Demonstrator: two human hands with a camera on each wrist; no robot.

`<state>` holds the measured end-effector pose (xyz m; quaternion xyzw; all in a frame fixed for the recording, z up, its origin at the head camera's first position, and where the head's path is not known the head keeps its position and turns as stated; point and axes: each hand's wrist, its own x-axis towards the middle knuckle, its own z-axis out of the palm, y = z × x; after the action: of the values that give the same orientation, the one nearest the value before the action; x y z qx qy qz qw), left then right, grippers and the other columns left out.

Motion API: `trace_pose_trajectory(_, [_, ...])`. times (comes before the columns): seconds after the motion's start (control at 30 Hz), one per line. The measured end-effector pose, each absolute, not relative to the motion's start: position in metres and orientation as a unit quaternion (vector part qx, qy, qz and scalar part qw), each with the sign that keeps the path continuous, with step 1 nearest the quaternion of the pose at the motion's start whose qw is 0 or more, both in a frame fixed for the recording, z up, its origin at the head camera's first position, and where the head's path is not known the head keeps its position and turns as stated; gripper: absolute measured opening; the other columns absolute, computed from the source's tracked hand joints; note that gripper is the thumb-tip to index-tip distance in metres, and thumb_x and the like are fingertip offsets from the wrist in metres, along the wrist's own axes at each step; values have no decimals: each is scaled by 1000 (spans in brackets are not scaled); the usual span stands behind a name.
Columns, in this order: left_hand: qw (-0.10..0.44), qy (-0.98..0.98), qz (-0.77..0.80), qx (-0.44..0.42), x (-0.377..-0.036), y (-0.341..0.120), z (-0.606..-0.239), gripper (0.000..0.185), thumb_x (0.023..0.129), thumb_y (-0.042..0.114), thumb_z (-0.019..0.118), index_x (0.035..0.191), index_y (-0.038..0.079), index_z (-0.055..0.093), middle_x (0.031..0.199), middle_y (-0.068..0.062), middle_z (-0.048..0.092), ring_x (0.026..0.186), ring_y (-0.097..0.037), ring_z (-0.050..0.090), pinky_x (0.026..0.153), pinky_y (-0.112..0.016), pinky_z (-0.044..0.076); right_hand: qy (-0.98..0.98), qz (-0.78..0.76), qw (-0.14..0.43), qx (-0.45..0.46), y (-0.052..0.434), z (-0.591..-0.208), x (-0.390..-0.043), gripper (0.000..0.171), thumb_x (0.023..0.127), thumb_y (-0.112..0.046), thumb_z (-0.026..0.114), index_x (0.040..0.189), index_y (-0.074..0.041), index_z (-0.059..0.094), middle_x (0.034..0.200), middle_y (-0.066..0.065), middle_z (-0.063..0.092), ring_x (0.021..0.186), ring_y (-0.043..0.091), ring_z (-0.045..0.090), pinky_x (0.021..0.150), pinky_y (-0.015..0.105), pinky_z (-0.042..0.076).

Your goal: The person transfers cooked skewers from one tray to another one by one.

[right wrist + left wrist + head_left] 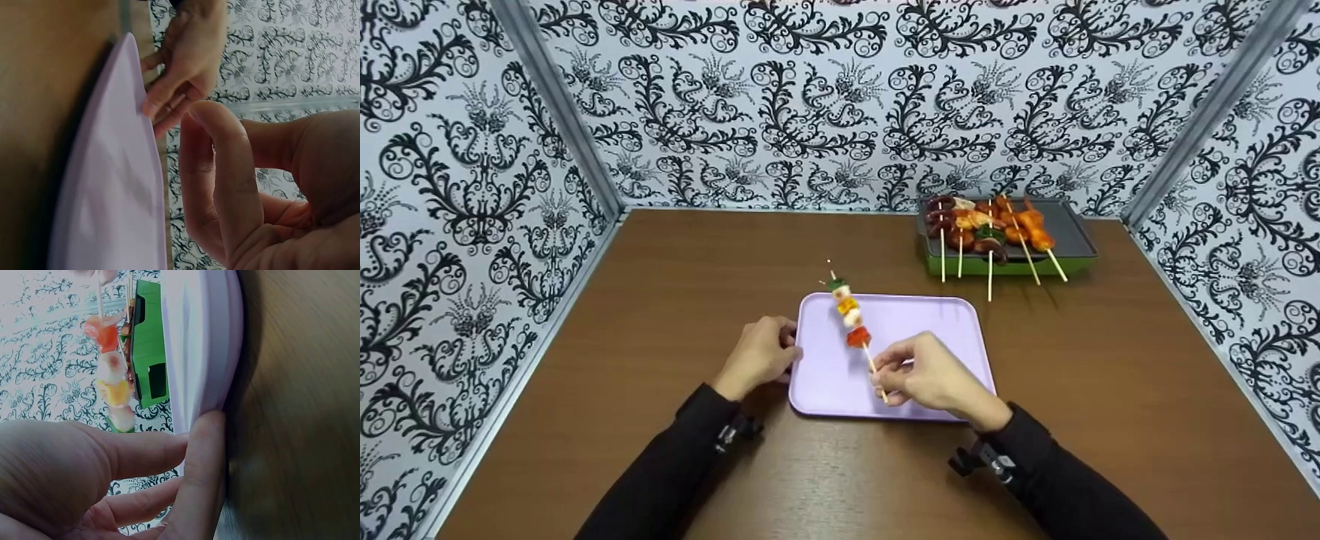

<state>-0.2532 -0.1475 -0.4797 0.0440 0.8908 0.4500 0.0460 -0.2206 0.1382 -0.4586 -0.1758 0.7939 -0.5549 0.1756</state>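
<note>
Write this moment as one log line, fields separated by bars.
right hand: pinches skewer over tray | left hand: touches tray edge | grill: holds more skewers

The person wore long black sleeves (675, 465) that covered both forearms down to the wrists. A small black camera mount with silver metal fittings was strapped at each wrist: one on the left wrist (737, 432) and one on the right wrist (982, 459). The left hand (757, 356) and right hand (934, 375) were bare, without gloves or rings.
</note>
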Motion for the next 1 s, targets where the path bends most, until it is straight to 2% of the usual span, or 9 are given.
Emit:
trace_pose_trajectory(0.23, [54, 885, 461, 38, -253, -147, -480, 39, 89, -3, 71, 128, -6, 67, 91, -10, 63, 70, -20, 69, 50, -32, 65, 787, -559, 192, -175, 122, -469, -212, 7, 91, 3, 74, 98, 5, 74, 81, 10, 71, 65, 17, 70, 59, 34, 67])
trace_pose_trajectory(0.37, [56, 884, 463, 38, -253, -147, -481, 39, 89, -4, 71, 128, -6, 67, 92, -10, 63, 69, -21, 70, 50, -32, 65, 778, -569, 206, -169, 113, -472, -206, 8, 90, 1, 77, 96, 5, 73, 81, 11, 71, 65, 17, 70, 59, 33, 67])
trace_pose_trajectory(0.57, [61, 886, 458, 37, -256, -148, -479, 38, 90, -4, 72, 128, -6, 67, 92, -10, 62, 72, -21, 70, 51, -31, 65, 786, -557, 206, -170, 103, -472, -201, 10, 90, -2, 80, 94, 3, 73, 80, 10, 71, 63, 17, 70, 59, 36, 67])
trace_pose_trajectory(0.8, [59, 882, 466, 31, -256, -150, -480, 40, 90, -4, 70, 130, -6, 66, 92, -11, 65, 71, -22, 72, 50, -32, 65, 810, -526, 178, -187, 91, -478, -199, 11, 88, -8, 83, 91, -2, 75, 80, 6, 73, 65, 14, 70, 55, 25, 62])
trace_pose_trajectory(1.0, [70, 879, 471, 30, -255, -151, -480, 40, 90, -3, 70, 130, -5, 66, 94, -12, 65, 73, -22, 72, 51, -34, 65, 801, -540, 196, -167, 82, -483, -195, 9, 87, -5, 81, 91, -2, 74, 80, 8, 74, 63, 16, 70, 53, 27, 63])
